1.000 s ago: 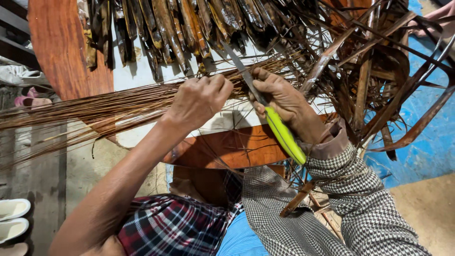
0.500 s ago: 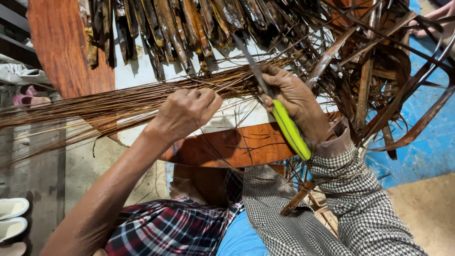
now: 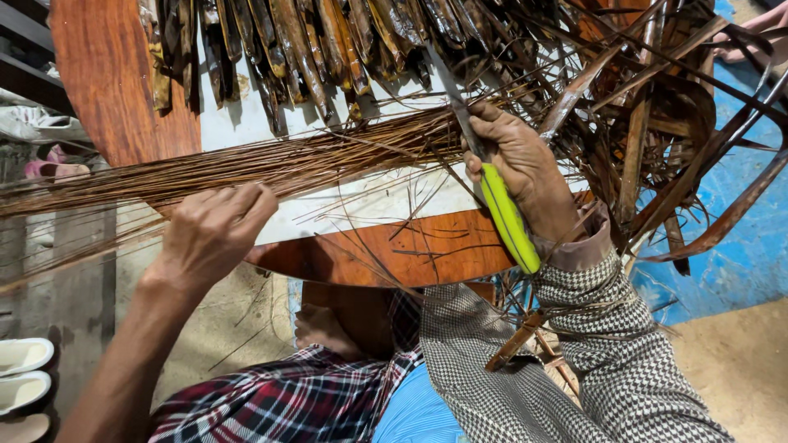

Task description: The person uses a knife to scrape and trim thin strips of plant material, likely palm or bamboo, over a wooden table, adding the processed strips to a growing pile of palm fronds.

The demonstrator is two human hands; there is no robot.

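Across a round wooden bench (image 3: pixel 107 90), a bundle of thin brown leaf ribs (image 3: pixel 271 164) runs from nine o'clock toward the centre. Since a second ago the left hand (image 3: pixel 209 234) has slid back along the bundle toward eight o'clock, fingers curled closed around the ribs. At two o'clock the right hand (image 3: pixel 521 160) stays clenched around a green-handled knife (image 3: pixel 507 215), blade against the ribs, suggesting another scraping stroke.

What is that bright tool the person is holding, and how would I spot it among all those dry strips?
Start at the round reddish wooden table and follow the bundle of thin brown sticks across it to the right hand. In that fist is a knife, blade up into the strips. Its lime-green handle is the only vivid colour among the brown leaves.
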